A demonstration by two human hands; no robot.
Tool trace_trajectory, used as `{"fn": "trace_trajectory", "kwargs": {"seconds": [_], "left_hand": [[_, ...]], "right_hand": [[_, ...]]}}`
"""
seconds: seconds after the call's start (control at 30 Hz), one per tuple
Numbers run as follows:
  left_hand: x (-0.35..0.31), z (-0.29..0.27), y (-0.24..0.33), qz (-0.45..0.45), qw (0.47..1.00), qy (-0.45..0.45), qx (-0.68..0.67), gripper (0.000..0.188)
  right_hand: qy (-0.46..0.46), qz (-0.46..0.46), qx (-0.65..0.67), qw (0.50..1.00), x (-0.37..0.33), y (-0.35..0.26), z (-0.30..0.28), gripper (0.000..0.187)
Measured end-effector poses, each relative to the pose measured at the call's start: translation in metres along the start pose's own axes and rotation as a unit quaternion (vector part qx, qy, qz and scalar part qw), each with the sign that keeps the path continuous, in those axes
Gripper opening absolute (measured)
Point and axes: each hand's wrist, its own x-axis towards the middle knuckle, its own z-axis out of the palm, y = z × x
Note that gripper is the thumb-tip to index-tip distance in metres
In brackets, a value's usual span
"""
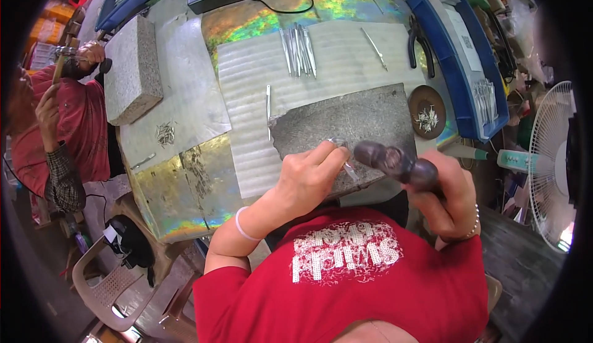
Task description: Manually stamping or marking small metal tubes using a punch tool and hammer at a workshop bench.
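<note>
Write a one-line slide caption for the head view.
Left hand pins a thin metal strip on a stone block while the right hand holds a dark hammer over it.

Red short-sleeved shirt, white studded chest lettering; pale band on left wrist, beaded bracelet on right wrist

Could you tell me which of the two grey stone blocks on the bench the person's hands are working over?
The flat dark grey stone slab nearest the person, under the left hand and right hand. The lighter, thicker granite block lies apart at the bench's far left.
</note>
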Motion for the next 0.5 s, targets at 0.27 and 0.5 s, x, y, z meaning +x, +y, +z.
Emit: {"fn": "trace_trajectory", "kwargs": {"seconds": [0.27,0.5], "left_hand": [[-0.0022,0.0028,-0.0050,-0.010,1.000,-0.016,-0.005,0.025],[0.0001,0.0024,-0.0020,-0.011,1.000,-0.021,-0.006,0.026]], "right_hand": [[-0.051,-0.058,-0.102,0.992,-0.0053,-0.0090,-0.0092,0.055],[-0.047,-0.080,-0.158,0.983,-0.0077,-0.0074,-0.0043,0.054]]}}
